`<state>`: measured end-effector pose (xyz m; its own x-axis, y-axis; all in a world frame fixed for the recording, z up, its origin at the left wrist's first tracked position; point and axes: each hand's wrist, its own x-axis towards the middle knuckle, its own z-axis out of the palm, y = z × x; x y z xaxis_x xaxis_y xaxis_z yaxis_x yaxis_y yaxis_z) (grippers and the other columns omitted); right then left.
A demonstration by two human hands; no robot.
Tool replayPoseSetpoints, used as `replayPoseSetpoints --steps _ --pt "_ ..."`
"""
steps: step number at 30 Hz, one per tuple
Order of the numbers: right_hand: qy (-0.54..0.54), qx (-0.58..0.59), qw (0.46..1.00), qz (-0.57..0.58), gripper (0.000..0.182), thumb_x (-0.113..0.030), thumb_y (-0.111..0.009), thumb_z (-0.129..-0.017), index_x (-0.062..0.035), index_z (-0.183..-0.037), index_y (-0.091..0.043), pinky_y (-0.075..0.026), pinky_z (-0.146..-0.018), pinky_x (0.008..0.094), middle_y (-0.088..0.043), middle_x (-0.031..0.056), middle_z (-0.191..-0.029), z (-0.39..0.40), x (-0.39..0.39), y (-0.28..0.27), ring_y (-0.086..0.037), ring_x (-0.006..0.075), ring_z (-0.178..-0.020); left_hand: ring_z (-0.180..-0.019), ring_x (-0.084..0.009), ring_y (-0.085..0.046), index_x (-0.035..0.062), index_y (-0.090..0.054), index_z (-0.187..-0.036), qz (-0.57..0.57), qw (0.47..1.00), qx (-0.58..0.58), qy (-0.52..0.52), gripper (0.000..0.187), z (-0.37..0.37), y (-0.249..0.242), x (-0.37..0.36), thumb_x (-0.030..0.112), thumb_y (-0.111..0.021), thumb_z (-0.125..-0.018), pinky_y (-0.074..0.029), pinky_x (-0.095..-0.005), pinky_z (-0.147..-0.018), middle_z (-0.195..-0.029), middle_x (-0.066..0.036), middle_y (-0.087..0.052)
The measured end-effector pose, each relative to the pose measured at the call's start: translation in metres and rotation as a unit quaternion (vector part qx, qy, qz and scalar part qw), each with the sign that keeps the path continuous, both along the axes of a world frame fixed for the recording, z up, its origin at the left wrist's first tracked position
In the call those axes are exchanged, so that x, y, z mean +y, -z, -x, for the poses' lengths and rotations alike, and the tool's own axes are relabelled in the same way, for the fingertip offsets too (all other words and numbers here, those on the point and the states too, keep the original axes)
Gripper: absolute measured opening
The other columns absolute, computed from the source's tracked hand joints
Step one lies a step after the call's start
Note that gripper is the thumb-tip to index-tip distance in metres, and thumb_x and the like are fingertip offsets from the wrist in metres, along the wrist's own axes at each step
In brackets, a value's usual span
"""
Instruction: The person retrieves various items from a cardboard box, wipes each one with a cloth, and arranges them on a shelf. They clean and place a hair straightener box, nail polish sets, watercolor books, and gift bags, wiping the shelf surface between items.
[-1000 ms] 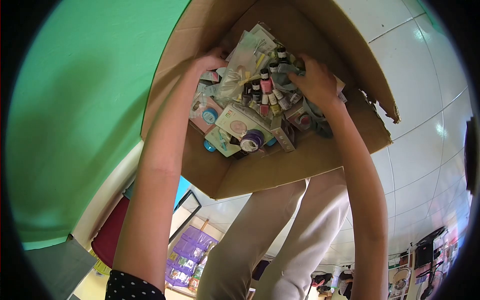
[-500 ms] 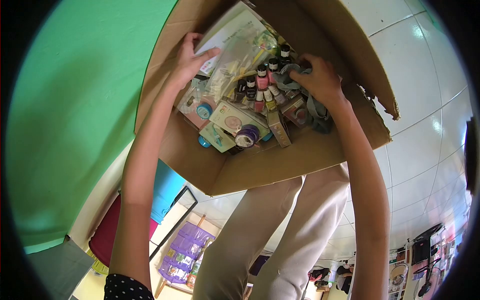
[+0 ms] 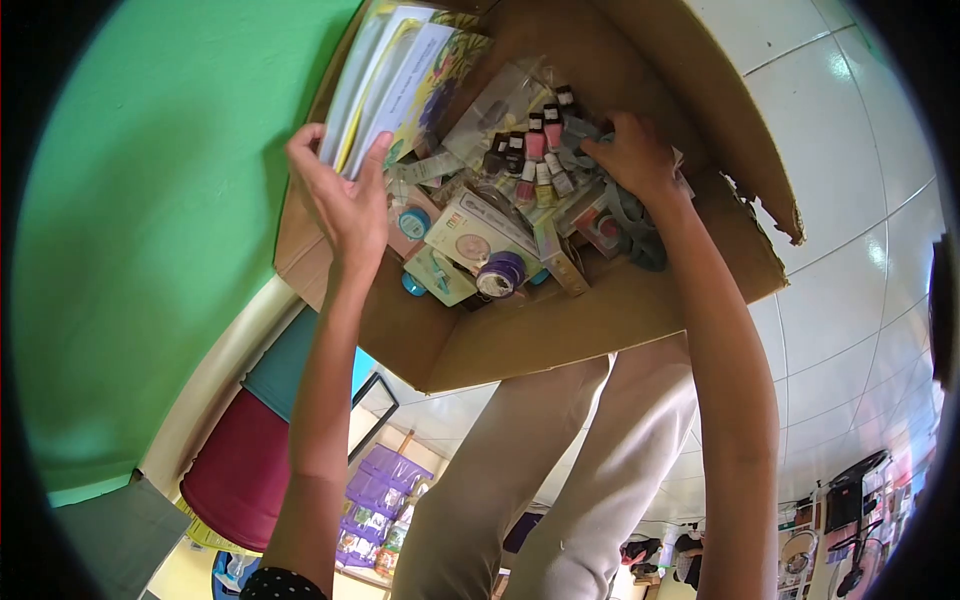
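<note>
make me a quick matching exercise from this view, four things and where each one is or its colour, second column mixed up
Column 1
1. booklets
2. grey cloth
3. nail polish bottles
4. wall

Column 2
A. green, outside the carton
B. between the thumb and fingers of the left hand
C. clustered inside the carton, some of them pink
D. at the fingertips of the right hand

Pairs: 1-B, 2-D, 3-C, 4-A
</note>
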<state>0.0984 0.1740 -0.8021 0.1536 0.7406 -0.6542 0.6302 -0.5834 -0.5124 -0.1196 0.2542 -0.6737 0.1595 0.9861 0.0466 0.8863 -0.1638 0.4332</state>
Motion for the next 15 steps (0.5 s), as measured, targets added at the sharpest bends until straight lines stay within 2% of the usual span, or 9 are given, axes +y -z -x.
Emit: replayPoseSetpoints --steps 1,7,9,10,12,13,15 --pt "0.002 0.000 1.000 -0.001 0.047 -0.040 -0.061 -0.062 -0.0050 -0.093 -0.056 -0.042 -0.077 0.0379 -0.055 0.0179 -0.097 0.002 0.002 -0.001 -0.052 0.0309 -0.093 -0.086 -0.0189 -0.044 -0.0036 -0.035 -0.098 -0.007 0.999 -0.047 0.004 0.044 0.001 -0.001 0.002 0.012 -0.065 -0.071 -0.039 -0.0293 -0.075 -0.095 -0.013 -0.041" --pt "0.012 -0.022 0.999 0.039 0.044 -0.036 -0.061 -0.064 -0.0043 -0.094 -0.056 -0.043 -0.077 0.0378 -0.056 0.0183 -0.093 0.005 0.006 -0.006 -0.053 0.0320 -0.089 -0.087 -0.0192 -0.044 -0.0028 -0.035 -0.099 -0.005 0.999 -0.046 0.012 0.043 0.007 -0.013 -0.016 0.007 -0.065 -0.070 -0.038 -0.0283 -0.074 -0.095 -0.013 -0.042" --pt "0.111 -0.020 0.993 -0.044 0.044 -0.034 -0.061 -0.064 -0.0053 -0.098 -0.056 -0.043 -0.077 0.0372 -0.057 0.0173 -0.092 0.006 0.001 -0.006 -0.054 0.0319 -0.088 -0.087 -0.0192 -0.044 -0.0023 -0.035 -0.099 -0.004 0.999 -0.050 0.008 0.043 0.011 -0.024 -0.025 0.006 -0.065 -0.069 -0.038 -0.0282 -0.075 -0.095 -0.013 -0.041" --pt "0.112 -0.021 0.992 -0.045 0.044 -0.034 -0.061 -0.064 -0.0053 -0.098 -0.056 -0.043 -0.077 0.0372 -0.057 0.0173 -0.092 0.005 0.000 -0.014 -0.054 0.0319 -0.088 -0.086 -0.0192 -0.044 -0.0018 -0.035 -0.100 -0.006 0.998 -0.055 0.003 0.044 0.012 -0.031 -0.029 0.005 -0.065 -0.069 -0.038 -0.0281 -0.075 -0.096 -0.013 -0.041" --pt "0.183 0.025 0.968 -0.167 0.047 -0.029 -0.064 -0.062 -0.0069 -0.102 -0.054 -0.042 -0.077 0.0367 -0.056 0.0156 -0.096 0.003 -0.003 -0.034 -0.053 0.0310 -0.090 -0.089 -0.0192 -0.043 -0.0010 -0.034 -0.101 0.007 0.997 -0.082 -0.015 0.045 0.017 -0.047 -0.038 0.004 -0.065 -0.069 -0.036 -0.0275 -0.077 -0.098 -0.013 -0.041" --pt "0.184 0.025 0.968 -0.169 0.047 -0.029 -0.064 -0.062 -0.0069 -0.102 -0.054 -0.042 -0.077 0.0367 -0.056 0.0156 -0.096 0.003 -0.002 -0.046 -0.053 0.0310 -0.090 -0.092 -0.0191 -0.042 -0.0007 -0.033 -0.102 0.016 0.997 -0.075 -0.011 0.045 0.019 -0.057 -0.042 0.004 -0.065 -0.069 -0.035 -0.0272 -0.079 -0.099 -0.013 -0.040" --pt "0.134 0.127 0.923 -0.337 0.051 -0.023 -0.067 -0.057 -0.0078 -0.103 -0.053 -0.042 -0.077 0.0361 -0.056 0.0142 -0.096 0.011 0.002 -0.073 -0.053 0.0304 -0.090 -0.096 -0.0185 -0.039 0.0002 -0.031 -0.104 0.044 0.996 -0.072 -0.008 0.049 0.023 -0.078 -0.051 0.004 -0.065 -0.069 -0.032 -0.0267 -0.082 -0.102 -0.013 -0.039"
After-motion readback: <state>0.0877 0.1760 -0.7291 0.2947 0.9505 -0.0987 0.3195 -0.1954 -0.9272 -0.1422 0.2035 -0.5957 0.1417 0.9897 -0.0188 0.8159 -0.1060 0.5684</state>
